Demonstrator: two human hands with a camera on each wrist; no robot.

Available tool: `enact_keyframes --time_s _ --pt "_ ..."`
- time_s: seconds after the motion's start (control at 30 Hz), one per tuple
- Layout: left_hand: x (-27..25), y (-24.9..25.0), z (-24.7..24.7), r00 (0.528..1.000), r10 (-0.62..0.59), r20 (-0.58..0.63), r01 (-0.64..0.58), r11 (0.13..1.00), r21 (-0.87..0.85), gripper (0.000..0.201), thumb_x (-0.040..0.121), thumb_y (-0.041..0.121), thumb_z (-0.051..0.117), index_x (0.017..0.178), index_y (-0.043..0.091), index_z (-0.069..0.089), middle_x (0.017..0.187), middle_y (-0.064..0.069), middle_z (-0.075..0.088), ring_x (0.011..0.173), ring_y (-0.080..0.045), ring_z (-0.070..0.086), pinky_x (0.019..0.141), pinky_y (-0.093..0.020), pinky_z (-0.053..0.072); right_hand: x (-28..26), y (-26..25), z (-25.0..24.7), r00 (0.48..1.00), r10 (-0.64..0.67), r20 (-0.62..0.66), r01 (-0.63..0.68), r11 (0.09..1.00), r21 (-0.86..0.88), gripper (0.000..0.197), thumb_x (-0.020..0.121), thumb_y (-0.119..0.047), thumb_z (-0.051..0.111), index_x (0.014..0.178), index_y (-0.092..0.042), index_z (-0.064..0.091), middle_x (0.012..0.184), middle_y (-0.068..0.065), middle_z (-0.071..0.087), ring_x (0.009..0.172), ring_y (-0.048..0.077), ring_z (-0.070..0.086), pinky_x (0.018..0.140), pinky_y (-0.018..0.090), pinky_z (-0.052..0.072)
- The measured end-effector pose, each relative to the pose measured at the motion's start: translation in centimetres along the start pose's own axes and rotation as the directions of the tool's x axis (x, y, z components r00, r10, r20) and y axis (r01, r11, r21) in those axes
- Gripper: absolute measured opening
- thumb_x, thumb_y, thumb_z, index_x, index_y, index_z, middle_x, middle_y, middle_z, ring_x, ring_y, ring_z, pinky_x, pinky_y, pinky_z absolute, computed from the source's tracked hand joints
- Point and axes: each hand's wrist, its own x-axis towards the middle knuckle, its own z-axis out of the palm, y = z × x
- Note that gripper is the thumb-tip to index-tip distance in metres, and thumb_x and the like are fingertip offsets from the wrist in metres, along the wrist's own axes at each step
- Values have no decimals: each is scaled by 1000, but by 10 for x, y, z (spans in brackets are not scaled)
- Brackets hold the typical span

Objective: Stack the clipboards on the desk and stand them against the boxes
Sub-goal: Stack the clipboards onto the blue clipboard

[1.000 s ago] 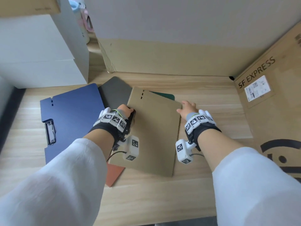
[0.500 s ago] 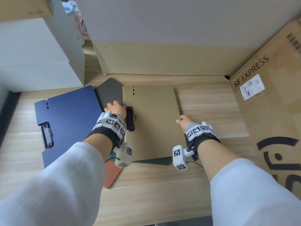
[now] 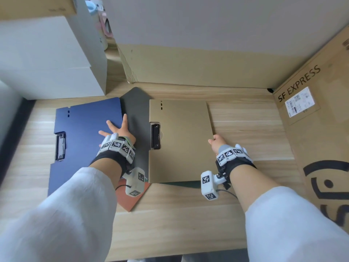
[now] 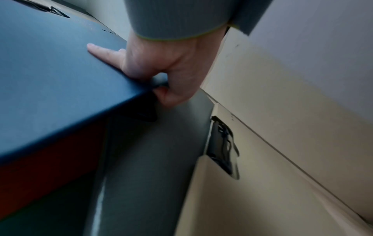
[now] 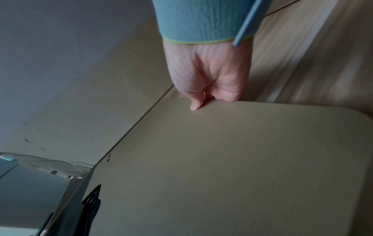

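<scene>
Near the middle of the worktop lies the tan clipboard, flat, with its long side running from the near edge toward the back edge. The right hand pinches its right edge, thumb on top and the other fingers curled under the rim.

Toward the left edge lies the blue clipboard, also flat and pointing the same way. The left hand sits at its right edge, one finger stretched out on top and the thumb tucked under the rim, so it is starting to hold it. A grey clipboard lies between the two (a red one and a dark green one peek out near the front).

The blue clipboard is right by the left hand, so that hand looks best placed to lift it over to the right onto the tan one. The boxes stand along the back edge.
</scene>
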Motion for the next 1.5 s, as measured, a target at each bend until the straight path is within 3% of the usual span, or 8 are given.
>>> enact_keyframes --time_s 0.47,0.67,0.8,0.93,1.07,1.23,1.3,1.5 --pt "-79 86 11 954 298 30 -291 946 -143 75 93 3 34 144 53 12 160 -4 -19 148 -37 -12 115 -61 13 1 1 2 999 -38 1 38 999 0 50 96 -13 46 144 -5 34 151 12 37 135 32 41 111 38 32" --pt "-76 86 49 952 299 70 -294 953 -71 86 82 -10 30 140 53 23 159 3 -23 148 -35 -14 115 -56 19 15 5 7 995 -78 64 74 995 60 48 92 -12 51 139 -9 42 138 15 52 105 25 55 94 37 43" --pt "-59 73 47 932 362 25 -360 931 -62 67 86 19 44 139 54 20 161 4 -4 148 -35 -1 111 -54 25 25 9 8 995 -70 73 62 993 98 48 91 -9 51 139 -8 43 127 13 58 93 21 49 82 33 40" --pt "-30 43 12 978 146 -147 -163 980 -115 54 92 30 37 144 42 26 159 -7 11 145 -32 10 113 -52 17 23 9 8 995 -70 66 61 991 120 51 92 -10 51 142 -10 39 138 12 52 94 20 45 77 31 39" --pt "11 4 -15 993 -90 -74 86 995 -54 59 97 28 32 152 29 10 157 -18 16 146 -38 16 118 -52 15 27 12 9 994 -105 34 98 981 166 56 90 -9 53 142 -22 38 138 10 50 72 14 49 56 21 34" --pt "20 -3 -28 998 -63 24 59 991 117 52 92 24 47 141 8 38 144 -19 40 134 -37 38 112 -46 32 26 13 9 996 -89 25 81 970 231 51 90 -15 53 138 -24 43 139 8 51 113 28 60 99 41 48" --pt "20 0 -24 999 -21 46 15 993 119 45 90 21 50 131 3 52 136 -19 51 126 -37 48 106 -44 41 25 12 8 996 -76 39 63 961 270 49 89 -15 54 137 -24 45 134 7 55 113 33 61 100 46 48" --pt "-10 32 -8 1000 -17 -6 16 995 -103 50 94 17 45 142 7 31 144 -22 33 132 -43 36 111 -49 31 24 13 5 994 -72 82 38 936 349 48 88 -18 55 135 -23 47 97 11 59 86 27 58 93 39 51"
